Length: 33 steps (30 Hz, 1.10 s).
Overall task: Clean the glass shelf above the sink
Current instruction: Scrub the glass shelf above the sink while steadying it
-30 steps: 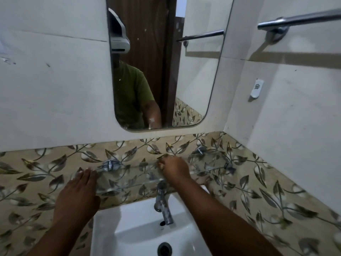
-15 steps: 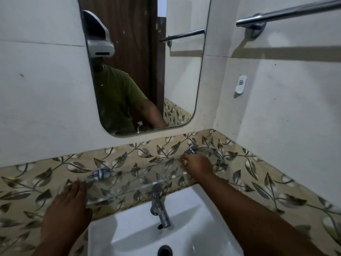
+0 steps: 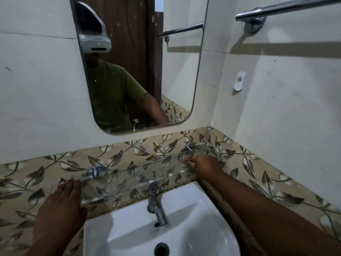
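Both hands are on the glass shelf [image 3: 132, 174], one toward each end. That shelf is fixed to the leaf-patterned tile band [image 3: 276, 174] just under the mirror [image 3: 140, 71], above the white sink [image 3: 184, 228] and its tap [image 3: 156, 207], and it is carried on two chrome brackets, the left bracket [image 3: 96, 171] and the right bracket [image 3: 190, 147]. Its long axis runs side to side along the wall, rising toward the right as the camera sees it.

My left hand [image 3: 60, 206] lies flat with the fingers spread out straight, the fingertips resting on the shelf's near left corner, close beside the left bracket; it holds nothing and seems to be steadying the glass. My right hand [image 3: 204, 163] is curled into a loose fist, pressed down on the right end of the shelf just in front of the right bracket. Whether a cloth or sponge is bunched inside that fist cannot be told; only something pale shows at the fingers.

Since the shelf lies straight ahead of both hands, and the right hand sits at its far right end, I judge any wiping stroke would have to travel leftward along the glass toward the braced left hand
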Each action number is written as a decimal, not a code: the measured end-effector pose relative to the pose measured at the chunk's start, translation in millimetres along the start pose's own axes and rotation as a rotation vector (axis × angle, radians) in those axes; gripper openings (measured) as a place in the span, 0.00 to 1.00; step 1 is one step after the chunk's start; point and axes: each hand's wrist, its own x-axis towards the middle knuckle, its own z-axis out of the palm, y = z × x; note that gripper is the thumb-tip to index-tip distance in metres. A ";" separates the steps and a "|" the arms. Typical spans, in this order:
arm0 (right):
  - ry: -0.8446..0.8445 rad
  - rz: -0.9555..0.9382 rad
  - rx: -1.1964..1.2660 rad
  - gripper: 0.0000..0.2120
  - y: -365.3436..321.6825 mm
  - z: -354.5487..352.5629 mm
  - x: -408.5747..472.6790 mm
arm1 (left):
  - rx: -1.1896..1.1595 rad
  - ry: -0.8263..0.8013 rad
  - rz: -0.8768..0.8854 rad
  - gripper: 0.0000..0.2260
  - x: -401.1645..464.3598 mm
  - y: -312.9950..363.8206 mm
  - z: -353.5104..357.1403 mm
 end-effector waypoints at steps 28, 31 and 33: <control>0.025 -0.116 -0.007 0.15 -19.3 7.4 12.3 | -0.031 -0.062 -0.032 0.41 8.8 -5.6 13.2; -0.009 -0.224 -0.072 0.15 -4.7 3.9 0.1 | -0.046 -0.036 -0.010 0.41 10.2 -6.2 14.3; -0.036 -0.305 -0.160 0.15 8.4 -5.7 -0.9 | -0.052 -0.026 -0.005 0.41 9.3 -5.7 14.2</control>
